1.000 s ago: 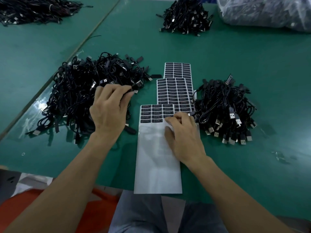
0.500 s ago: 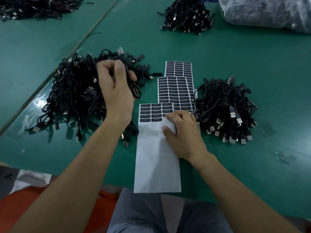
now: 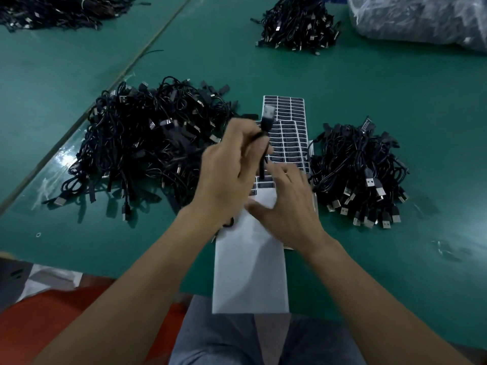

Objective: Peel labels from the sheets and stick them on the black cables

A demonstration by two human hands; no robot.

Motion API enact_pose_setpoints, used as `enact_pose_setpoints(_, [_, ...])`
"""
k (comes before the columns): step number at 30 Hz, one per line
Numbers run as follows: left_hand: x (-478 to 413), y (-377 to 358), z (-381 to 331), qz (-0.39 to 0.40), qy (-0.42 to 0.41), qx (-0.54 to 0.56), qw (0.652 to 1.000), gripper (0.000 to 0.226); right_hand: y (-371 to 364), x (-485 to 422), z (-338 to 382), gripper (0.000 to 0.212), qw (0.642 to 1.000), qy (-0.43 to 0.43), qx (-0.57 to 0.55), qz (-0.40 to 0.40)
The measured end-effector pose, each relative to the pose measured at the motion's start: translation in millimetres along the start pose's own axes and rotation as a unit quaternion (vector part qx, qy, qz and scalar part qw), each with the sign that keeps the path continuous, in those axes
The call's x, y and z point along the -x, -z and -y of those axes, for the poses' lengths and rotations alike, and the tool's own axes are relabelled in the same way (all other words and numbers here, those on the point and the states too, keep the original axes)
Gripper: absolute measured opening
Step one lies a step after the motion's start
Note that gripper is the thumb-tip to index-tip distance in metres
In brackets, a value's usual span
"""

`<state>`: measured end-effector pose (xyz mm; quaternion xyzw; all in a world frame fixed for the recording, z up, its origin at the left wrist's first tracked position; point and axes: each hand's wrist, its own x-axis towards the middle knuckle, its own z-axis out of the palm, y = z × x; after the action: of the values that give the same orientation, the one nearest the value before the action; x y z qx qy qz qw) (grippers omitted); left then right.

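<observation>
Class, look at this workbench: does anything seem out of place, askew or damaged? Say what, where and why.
The nearest label sheet, mostly peeled bare, hangs over the near edge of the table above the person's lap, so it could slip. A crumpled clear scrap lies at right. Nothing looks damaged.

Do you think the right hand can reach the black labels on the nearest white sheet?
Probably yes: the right hand is over that white sheet, fingertips beside its black labels; only the black cable in the left hand hangs above them.
</observation>
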<state>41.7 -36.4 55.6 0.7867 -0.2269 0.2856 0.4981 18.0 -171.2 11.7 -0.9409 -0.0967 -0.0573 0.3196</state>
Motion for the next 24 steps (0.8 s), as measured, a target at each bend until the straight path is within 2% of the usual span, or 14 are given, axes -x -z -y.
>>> enact_pose_setpoints(1, [2.8, -1.8, 0.0, 0.025, 0.061, 0.059, 0.996, 0.010, 0.1, -3.3, 4.8, 0.055, 0.998, 0.018, -0.057, -0.006])
enact_pose_setpoints(3, [4.0, -3.7, 2.1, 0.041, 0.150, 0.164, 0.974, 0.013, 1.4, -10.0, 13.9, 0.017, 0.985, 0.023, -0.167, -0.019])
enact_pose_setpoints(6, [3.8, -2.8, 7.2, 0.057, 0.161, 0.164, 0.971, 0.007, 0.9, -17.7, 12.5, 0.040, 0.979, -0.043, -0.197, -0.015])
enact_pose_setpoints(8, [8.7, 0.4, 13.1, 0.071, 0.155, 0.093, 0.981, 0.021, 4.3, -19.5, 8.1, 0.037, 0.978, -0.081, -0.190, -0.010])
enact_pose_setpoints(10, [16.1, 7.4, 22.6, 0.124, 0.138, -0.028, 0.982, 0.040, 7.1, -21.6, 4.2, 0.024, 0.956, -0.128, -0.263, -0.026])
enact_pose_setpoints(12, [26.8, 14.4, 35.2, 0.212, 0.084, -0.214, 0.950, 0.053, 10.4, -25.0, 2.7, 0.022, 0.906, -0.176, -0.378, -0.068])
enact_pose_setpoints(14, [38.0, 20.6, 44.5, 0.242, 0.040, -0.335, 0.910, 0.054, 16.5, -28.5, 2.0, 0.025, 0.861, -0.188, -0.460, -0.110])
enact_pose_setpoints(16, [43.6, 25.1, 49.1, 0.222, 0.019, -0.385, 0.896, 0.049, 23.7, -31.7, 0.5, 0.028, 0.850, -0.183, -0.470, -0.150])
enact_pose_setpoints(19, [43.0, 27.8, 52.3, 0.193, 0.016, -0.423, 0.885, 0.042, 32.0, -32.3, -2.6, 0.030, 0.868, -0.153, -0.437, -0.181])
enact_pose_setpoints(22, [40.3, 30.5, 55.1, 0.179, 0.016, -0.432, 0.884, 0.034, 39.2, -32.7, -3.4, 0.035, 0.841, -0.134, -0.501, -0.155])
enact_pose_setpoints(24, [39.4, 32.4, 56.6, 0.170, 0.014, -0.430, 0.887, 0.028, 43.2, -33.0, -4.6, 0.036, 0.843, -0.130, -0.509, -0.116])
